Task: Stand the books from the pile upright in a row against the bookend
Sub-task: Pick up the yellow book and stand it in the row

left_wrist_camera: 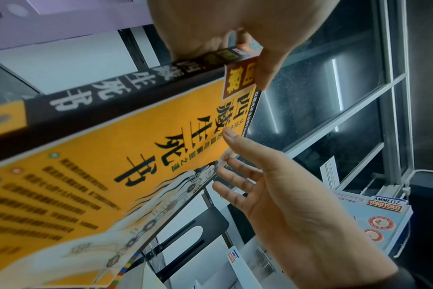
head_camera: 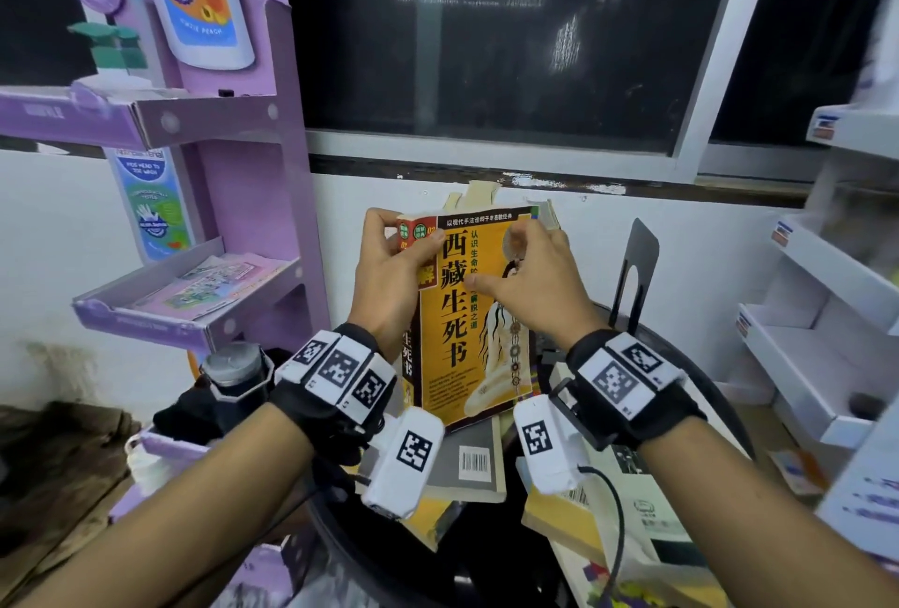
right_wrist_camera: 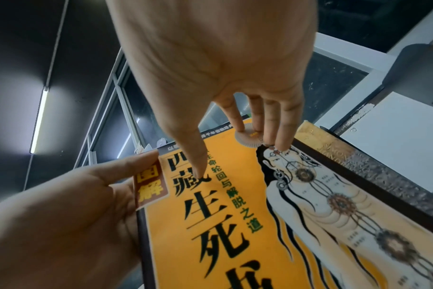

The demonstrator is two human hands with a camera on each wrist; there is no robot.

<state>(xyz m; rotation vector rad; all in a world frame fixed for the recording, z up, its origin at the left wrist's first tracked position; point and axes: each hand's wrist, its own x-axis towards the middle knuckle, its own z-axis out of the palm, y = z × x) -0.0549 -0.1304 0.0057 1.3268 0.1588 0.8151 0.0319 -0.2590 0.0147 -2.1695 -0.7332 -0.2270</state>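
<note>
A yellow book (head_camera: 452,315) (left_wrist_camera: 111,156) (right_wrist_camera: 223,224) with black Chinese title stands upright above the pile. My left hand (head_camera: 399,257) (left_wrist_camera: 210,29) (right_wrist_camera: 62,215) grips its top left corner, thumb on the cover and fingers round the spine. My right hand (head_camera: 530,276) (right_wrist_camera: 223,68) (left_wrist_camera: 284,195) touches the cover near the top with straight fingertips. Another book (head_camera: 549,218) (right_wrist_camera: 346,156) stands just behind it on the right. The black metal bookend (head_camera: 637,262) (left_wrist_camera: 193,230) rises to the right of both. Flat books of the pile (head_camera: 467,456) lie below my wrists.
A purple cardboard display rack (head_camera: 243,218) stands at the left, white shelves (head_camera: 802,340) at the right. A grey-capped bottle (head_camera: 238,369) sits by my left wrist. More books (head_camera: 608,500) lie on the dark round table (head_camera: 486,559). A white wall and dark window are behind.
</note>
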